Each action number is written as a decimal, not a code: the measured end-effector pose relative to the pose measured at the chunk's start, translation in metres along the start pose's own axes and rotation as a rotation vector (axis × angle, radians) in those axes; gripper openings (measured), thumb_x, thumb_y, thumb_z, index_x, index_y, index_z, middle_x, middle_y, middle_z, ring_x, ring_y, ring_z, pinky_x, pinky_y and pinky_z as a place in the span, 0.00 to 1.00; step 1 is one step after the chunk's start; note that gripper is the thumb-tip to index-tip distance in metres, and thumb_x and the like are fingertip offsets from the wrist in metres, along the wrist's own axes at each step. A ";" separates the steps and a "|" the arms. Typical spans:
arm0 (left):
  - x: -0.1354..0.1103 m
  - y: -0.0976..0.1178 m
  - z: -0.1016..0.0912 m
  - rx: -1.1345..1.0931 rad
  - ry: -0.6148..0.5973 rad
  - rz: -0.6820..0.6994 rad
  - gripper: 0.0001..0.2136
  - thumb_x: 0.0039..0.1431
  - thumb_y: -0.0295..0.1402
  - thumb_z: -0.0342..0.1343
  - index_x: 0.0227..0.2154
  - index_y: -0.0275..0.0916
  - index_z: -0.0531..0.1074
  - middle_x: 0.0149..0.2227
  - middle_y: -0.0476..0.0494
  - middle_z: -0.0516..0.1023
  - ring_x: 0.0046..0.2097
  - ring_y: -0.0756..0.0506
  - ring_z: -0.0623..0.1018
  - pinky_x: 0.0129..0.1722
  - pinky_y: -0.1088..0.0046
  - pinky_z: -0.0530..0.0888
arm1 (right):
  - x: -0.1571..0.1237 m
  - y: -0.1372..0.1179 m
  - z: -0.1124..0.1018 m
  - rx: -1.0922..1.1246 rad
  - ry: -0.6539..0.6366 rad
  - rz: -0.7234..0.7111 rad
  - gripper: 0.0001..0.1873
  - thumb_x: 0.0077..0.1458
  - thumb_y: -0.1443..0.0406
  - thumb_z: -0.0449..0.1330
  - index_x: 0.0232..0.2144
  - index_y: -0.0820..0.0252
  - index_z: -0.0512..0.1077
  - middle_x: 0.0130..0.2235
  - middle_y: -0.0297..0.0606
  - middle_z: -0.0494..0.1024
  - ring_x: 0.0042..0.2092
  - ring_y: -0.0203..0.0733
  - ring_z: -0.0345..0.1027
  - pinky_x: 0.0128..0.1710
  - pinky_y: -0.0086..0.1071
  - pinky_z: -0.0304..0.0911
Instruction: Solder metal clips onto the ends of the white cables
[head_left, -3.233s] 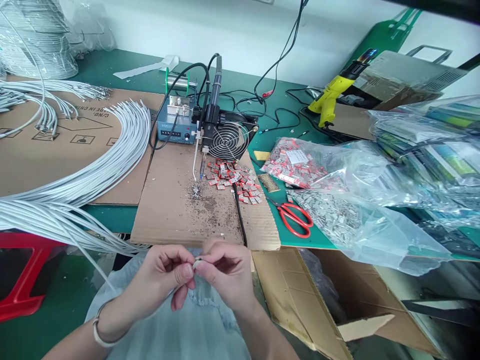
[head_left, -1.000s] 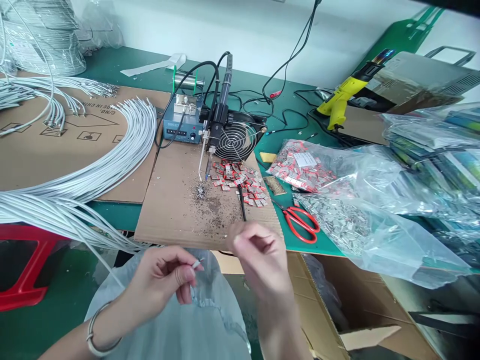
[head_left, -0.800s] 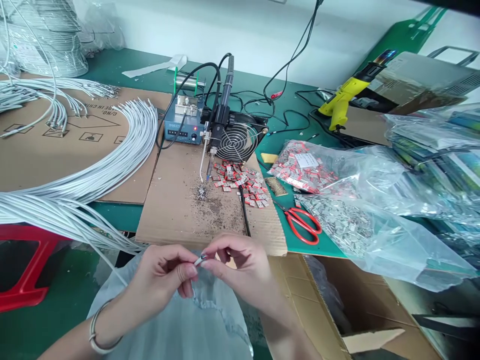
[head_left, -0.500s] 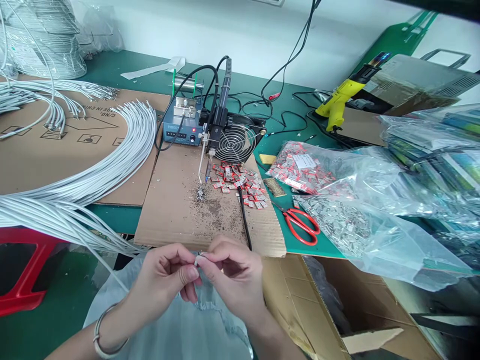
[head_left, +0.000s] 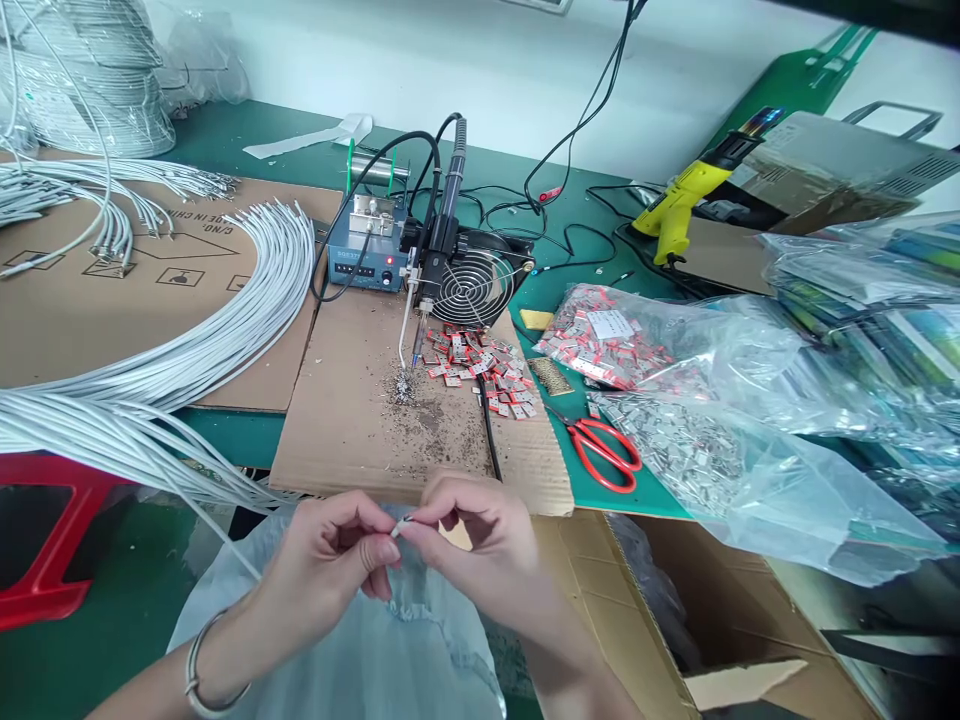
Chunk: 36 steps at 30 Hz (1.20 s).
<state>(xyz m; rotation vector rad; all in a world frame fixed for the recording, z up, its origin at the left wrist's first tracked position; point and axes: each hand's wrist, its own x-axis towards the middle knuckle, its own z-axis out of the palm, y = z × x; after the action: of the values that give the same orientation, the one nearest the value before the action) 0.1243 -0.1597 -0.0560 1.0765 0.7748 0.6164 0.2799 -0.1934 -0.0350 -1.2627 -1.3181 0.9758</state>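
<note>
At six o'clock from the soldering iron, the white cable end is pinched by the left hand, seemingly to steady it, while its dark tip is gripped by the right hand, apparently for control.

1. One head-worn camera gives the only view, looking forward and down from above the wearer's lap.
2. The left fingers and right fingers are close to it, low and slightly left of centre.
3. Farther off, the tabletop fills the middle, its back edge sloping down rightward.
4. The wall closes the top of the frame.
</note>
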 end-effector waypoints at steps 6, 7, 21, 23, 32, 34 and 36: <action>0.005 -0.004 0.005 -0.140 0.010 -0.028 0.16 0.46 0.42 0.63 0.21 0.34 0.67 0.18 0.48 0.74 0.16 0.51 0.73 0.16 0.80 0.69 | -0.007 0.017 0.024 0.129 0.259 -0.073 0.08 0.47 0.70 0.59 0.19 0.59 0.68 0.19 0.31 0.65 0.23 0.34 0.57 0.22 0.28 0.54; 0.006 -0.005 0.004 -0.134 0.008 -0.030 0.16 0.46 0.42 0.63 0.21 0.34 0.67 0.17 0.49 0.74 0.16 0.51 0.72 0.16 0.80 0.69 | -0.007 0.019 0.024 0.125 0.250 -0.063 0.07 0.47 0.70 0.59 0.19 0.59 0.68 0.19 0.31 0.65 0.23 0.34 0.57 0.23 0.28 0.54; 0.010 0.002 0.003 -0.192 -0.073 -0.116 0.14 0.47 0.40 0.63 0.22 0.34 0.68 0.18 0.49 0.74 0.17 0.52 0.73 0.16 0.82 0.69 | -0.001 0.016 0.013 0.235 0.163 0.003 0.08 0.45 0.70 0.61 0.17 0.60 0.69 0.19 0.30 0.66 0.22 0.33 0.57 0.21 0.27 0.52; 0.011 -0.002 0.003 -0.244 -0.078 -0.114 0.14 0.47 0.38 0.64 0.21 0.34 0.68 0.19 0.49 0.75 0.16 0.52 0.73 0.16 0.82 0.69 | -0.003 0.021 0.018 0.244 0.219 -0.028 0.07 0.45 0.70 0.61 0.18 0.59 0.70 0.19 0.31 0.66 0.23 0.34 0.57 0.22 0.28 0.53; 0.010 0.009 -0.005 -0.268 -0.198 -0.288 0.15 0.46 0.42 0.64 0.23 0.33 0.71 0.17 0.47 0.74 0.14 0.53 0.71 0.12 0.85 0.63 | 0.003 0.015 -0.020 0.041 -0.062 -0.048 0.06 0.53 0.66 0.59 0.30 0.57 0.77 0.23 0.35 0.73 0.26 0.36 0.61 0.26 0.31 0.56; 0.009 0.011 -0.006 -0.242 -0.220 -0.319 0.15 0.46 0.42 0.64 0.23 0.33 0.71 0.16 0.48 0.74 0.14 0.53 0.71 0.12 0.85 0.63 | 0.005 0.010 -0.025 -0.024 -0.167 -0.078 0.07 0.53 0.68 0.58 0.30 0.58 0.77 0.23 0.36 0.75 0.26 0.37 0.63 0.28 0.32 0.57; 0.009 0.010 -0.007 -0.216 -0.239 -0.333 0.15 0.47 0.42 0.63 0.23 0.34 0.71 0.17 0.49 0.73 0.14 0.54 0.71 0.12 0.86 0.62 | 0.007 0.006 -0.026 -0.050 -0.234 -0.101 0.07 0.54 0.68 0.58 0.30 0.58 0.77 0.23 0.36 0.76 0.26 0.37 0.63 0.28 0.32 0.58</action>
<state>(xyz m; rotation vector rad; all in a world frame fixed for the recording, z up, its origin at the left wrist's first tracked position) 0.1233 -0.1455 -0.0505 0.7822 0.6438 0.2739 0.3072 -0.1881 -0.0362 -1.1329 -1.5804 1.0475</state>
